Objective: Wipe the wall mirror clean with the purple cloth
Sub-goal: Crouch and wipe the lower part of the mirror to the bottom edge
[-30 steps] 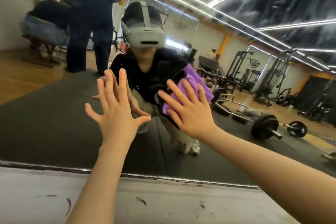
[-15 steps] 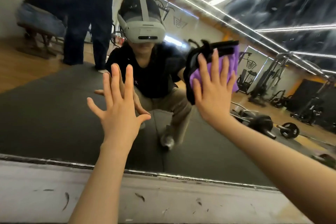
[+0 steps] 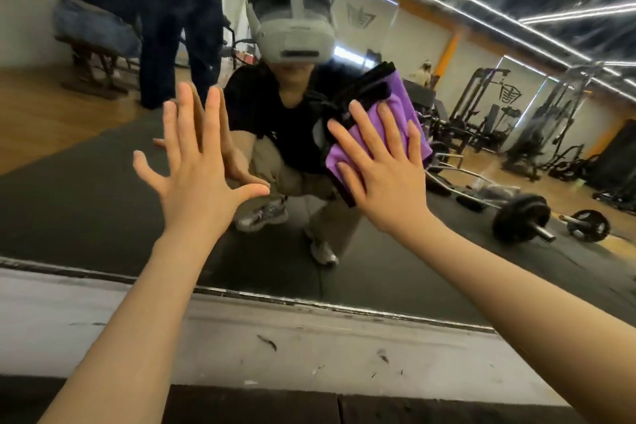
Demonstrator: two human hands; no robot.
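Both hands lie on the wall mirror [image 3: 103,182], left hand [image 3: 192,179] splayed flat as a brace, right hand [image 3: 382,165] pressing the purple cloth [image 3: 395,107] flat-fingered, now swept back down from higher up, so wiping continues.

Most of the purple cloth [image 3: 395,120] behind the right hand [image 3: 385,179]
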